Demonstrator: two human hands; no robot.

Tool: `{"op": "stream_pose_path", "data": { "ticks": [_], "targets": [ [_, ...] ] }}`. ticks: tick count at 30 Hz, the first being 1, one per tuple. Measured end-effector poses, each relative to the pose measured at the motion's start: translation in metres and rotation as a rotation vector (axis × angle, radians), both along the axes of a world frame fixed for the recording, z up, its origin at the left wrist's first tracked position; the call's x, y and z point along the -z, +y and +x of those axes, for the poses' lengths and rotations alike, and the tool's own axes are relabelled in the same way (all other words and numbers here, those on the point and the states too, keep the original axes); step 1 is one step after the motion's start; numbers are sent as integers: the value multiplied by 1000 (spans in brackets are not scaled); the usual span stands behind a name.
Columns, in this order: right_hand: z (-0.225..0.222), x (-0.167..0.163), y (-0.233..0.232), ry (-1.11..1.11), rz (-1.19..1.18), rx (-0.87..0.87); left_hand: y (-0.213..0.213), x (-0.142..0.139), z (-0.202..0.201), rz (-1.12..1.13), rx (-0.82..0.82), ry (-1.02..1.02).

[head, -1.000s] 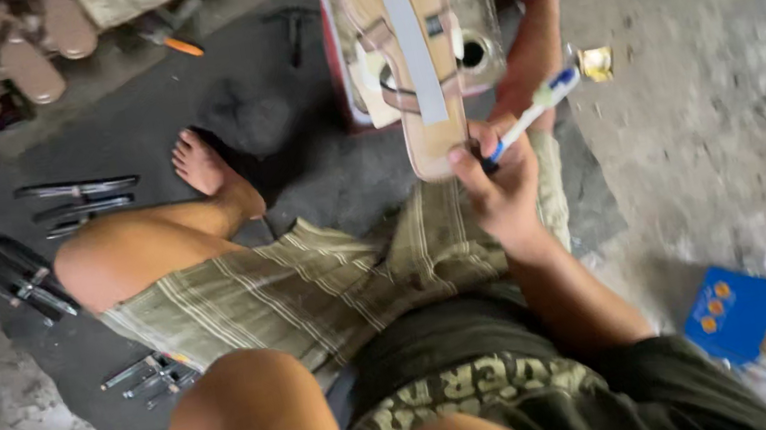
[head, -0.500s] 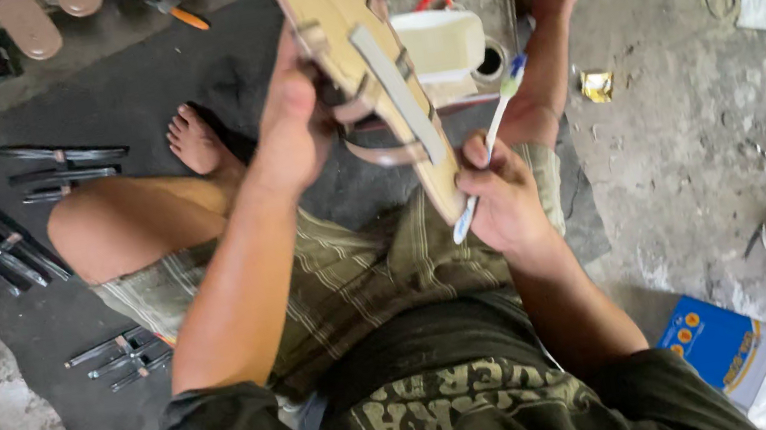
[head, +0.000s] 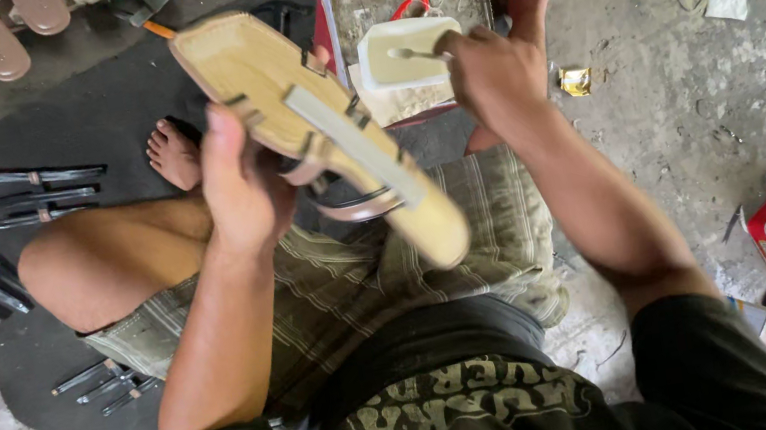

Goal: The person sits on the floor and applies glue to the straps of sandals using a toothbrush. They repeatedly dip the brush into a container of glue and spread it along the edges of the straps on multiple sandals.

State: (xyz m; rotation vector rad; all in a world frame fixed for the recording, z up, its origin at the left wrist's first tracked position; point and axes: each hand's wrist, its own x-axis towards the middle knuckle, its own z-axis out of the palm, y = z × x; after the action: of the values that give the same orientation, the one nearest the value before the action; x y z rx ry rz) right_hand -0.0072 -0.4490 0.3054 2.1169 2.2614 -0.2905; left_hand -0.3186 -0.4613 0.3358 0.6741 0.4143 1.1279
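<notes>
Left hand [head: 236, 181] raised mid-frame, fingers curled in a closed grip, forearm angled up from lap. Right hand [head: 493, 72] stretched forward, fingers pinched shut, wrist bent down, arm nearly straight.

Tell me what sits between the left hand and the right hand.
Head view: the tan sandal sole, held in the left hand, fills most of the gap; the right hand reaches the white tub.

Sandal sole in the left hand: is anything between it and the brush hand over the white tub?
Nothing visible. The right hand holds its brush at the white tub, beside the sandal sole gripped by the left hand.
</notes>
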Motion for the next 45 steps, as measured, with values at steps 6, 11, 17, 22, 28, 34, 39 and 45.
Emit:
{"op": "stream_pose_path", "data": {
  "ticks": [6,11,17,22,28,34,39,45],
  "targets": [
    [-7,-2,8,-177,84,-106,-8,-7,1,299,-99,209],
    [16,-35,-42,-105,80,23,-12,-10,4,551,-266,485],
    [-7,-71,-91,581,233,150,-16,-18,11,879,-405,838],
    [-57,-62,-129,1392,299,205,-21,-13,25,1089,-318,879],
    [-73,-66,-124,1378,344,195,-25,-12,17,1181,-344,845],
    [-80,-79,-117,1113,513,113,-26,-16,16,1181,-350,848],
    [-86,-87,-123,1121,511,48,-24,-15,16,1173,-353,848],
    [-86,-84,-122,1167,488,105,-25,-15,15,1149,-309,738]
  ]
}}
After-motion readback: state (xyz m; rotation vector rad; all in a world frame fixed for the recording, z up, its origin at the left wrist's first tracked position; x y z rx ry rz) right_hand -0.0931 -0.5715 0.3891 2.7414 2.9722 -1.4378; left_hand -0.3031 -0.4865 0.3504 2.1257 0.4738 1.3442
